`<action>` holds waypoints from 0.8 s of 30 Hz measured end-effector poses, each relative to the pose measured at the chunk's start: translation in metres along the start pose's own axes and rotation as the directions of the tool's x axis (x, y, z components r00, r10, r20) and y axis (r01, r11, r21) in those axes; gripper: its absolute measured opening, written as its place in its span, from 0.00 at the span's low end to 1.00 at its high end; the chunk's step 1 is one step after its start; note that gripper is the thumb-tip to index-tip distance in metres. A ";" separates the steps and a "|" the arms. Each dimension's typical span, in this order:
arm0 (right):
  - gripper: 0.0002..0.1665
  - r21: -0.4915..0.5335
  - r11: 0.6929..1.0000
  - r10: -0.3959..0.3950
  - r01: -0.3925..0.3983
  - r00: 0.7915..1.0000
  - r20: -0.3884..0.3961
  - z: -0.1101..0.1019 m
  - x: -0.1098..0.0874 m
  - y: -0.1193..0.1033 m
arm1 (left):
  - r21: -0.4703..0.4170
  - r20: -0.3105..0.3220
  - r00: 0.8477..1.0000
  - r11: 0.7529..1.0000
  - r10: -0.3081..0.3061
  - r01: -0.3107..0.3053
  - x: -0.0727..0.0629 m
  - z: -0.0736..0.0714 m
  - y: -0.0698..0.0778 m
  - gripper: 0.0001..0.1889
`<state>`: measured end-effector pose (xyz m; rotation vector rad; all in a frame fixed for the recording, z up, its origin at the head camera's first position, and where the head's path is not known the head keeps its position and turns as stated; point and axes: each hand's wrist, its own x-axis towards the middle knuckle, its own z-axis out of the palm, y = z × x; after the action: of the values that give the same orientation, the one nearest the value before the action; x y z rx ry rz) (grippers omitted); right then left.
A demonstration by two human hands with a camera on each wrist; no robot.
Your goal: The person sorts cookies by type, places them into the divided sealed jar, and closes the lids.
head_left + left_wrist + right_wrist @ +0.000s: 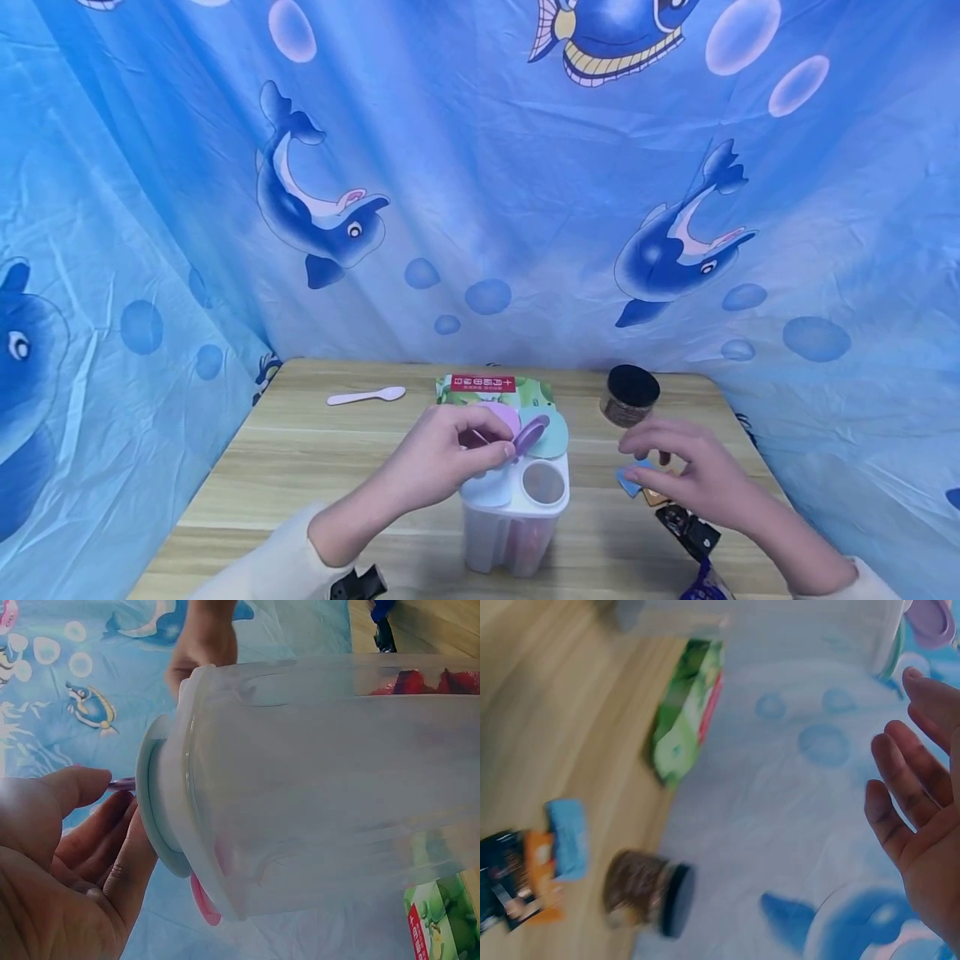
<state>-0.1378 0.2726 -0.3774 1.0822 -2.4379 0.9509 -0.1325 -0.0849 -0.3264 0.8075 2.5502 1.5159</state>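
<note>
A tall clear container point(483, 533) with a white top stands on the table. My left hand point(450, 450) pinches the raised purple flip lid point(531, 435) between thumb and fingers, and a round opening point(543, 482) shows at the front right of the top. A pink lid point(504, 414) and a mint green lid point(551, 437) lie behind it. Red pieces point(409, 681) show through one compartment wall. My right hand point(693, 471) hovers to the right of the container, fingers relaxed and apart, holding nothing; in the right wrist view its palm point(937, 855) is bare.
A pale pink spoon point(367, 397) lies at the back left. Behind the container is a green package point(536, 390). At right stand a black-lidded jar point(632, 396) and small packets: blue point(568, 838), orange point(541, 877), black point(508, 877). A printed blue curtain point(487, 167) surrounds the table.
</note>
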 end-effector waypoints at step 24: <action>0.14 -0.083 0.861 0.505 -0.502 0.821 0.266 -0.012 -0.130 0.059 | -0.006 0.005 1.000 1.000 0.009 -0.009 -0.001 -0.001 -0.001 0.03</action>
<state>-0.0947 0.3805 -0.4617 0.5932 -3.0496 0.9797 -0.1328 -0.0861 -0.3275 0.8221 2.5414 1.5211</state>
